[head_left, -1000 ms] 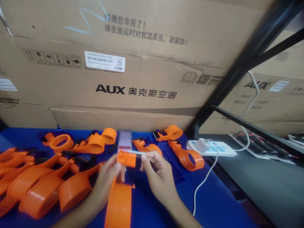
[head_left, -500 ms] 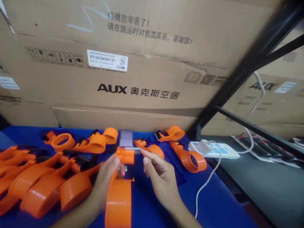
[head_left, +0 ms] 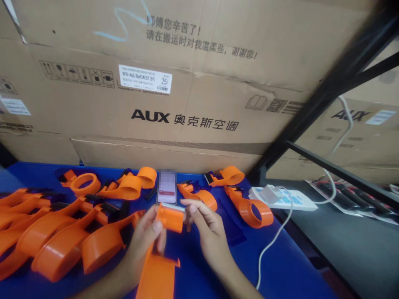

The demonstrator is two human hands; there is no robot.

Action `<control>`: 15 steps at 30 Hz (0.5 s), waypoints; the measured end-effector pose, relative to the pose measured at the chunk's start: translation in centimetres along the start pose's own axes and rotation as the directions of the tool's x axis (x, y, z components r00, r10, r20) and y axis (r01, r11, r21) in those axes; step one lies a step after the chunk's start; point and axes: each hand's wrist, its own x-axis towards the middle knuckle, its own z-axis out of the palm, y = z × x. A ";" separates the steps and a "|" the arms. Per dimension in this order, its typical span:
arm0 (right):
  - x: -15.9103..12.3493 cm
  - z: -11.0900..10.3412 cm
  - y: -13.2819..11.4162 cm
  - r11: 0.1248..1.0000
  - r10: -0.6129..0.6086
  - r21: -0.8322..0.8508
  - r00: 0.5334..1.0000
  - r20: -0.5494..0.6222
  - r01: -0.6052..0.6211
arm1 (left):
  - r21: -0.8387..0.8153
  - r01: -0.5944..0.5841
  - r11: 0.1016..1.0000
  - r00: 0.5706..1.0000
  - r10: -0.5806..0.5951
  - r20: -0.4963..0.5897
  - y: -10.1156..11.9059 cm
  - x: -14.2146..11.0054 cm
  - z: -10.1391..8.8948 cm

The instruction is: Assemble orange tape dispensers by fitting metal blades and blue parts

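Note:
My left hand (head_left: 144, 237) is wrapped round the neck of an orange tape dispenser (head_left: 157, 277), just below its head. The dispenser's wide round body hangs toward me at the lower edge of the view. Along the top of the head lies a thin serrated metal blade (head_left: 173, 207). My right hand (head_left: 212, 234) is closed, its thumb and index finger pinching at the blade's right end. The tips of its other fingers are partly hidden behind the head. Several more orange tape dispensers (head_left: 59, 253) with dark heads lie to the left.
A phone (head_left: 167, 192) with a lit screen stands behind my hands on the blue surface (head_left: 280, 265). More dispensers (head_left: 255, 211) lie at the back and right. A power strip (head_left: 299, 201) with a white cable (head_left: 264, 251) is at right. Big cartons (head_left: 193, 95) and a black rack post (head_left: 311, 112) rise behind.
The dispenser's head has tilted and moved slightly down and right, with the blade now slanting along its top. More of the phone shows. The whole view has shifted a little.

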 end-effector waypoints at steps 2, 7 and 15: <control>0.1 0.2 0.3 0.996 -0.045 -0.081 0.999 -0.024 0.043 | -0.058 0.010 0.998 0.992 -0.003 0.122 -0.6 0.0 -0.5; 0.6 0.8 1.6 0.866 -0.260 -0.359 0.927 0.269 0.347 | -0.128 0.018 0.992 0.980 0.007 0.198 -1.2 -0.1 -1.3; 4.6 6.2 3.7 0.357 -0.182 -0.794 0.871 0.457 0.491 | -0.145 0.013 0.989 0.996 -0.001 0.086 -0.3 -0.3 -0.7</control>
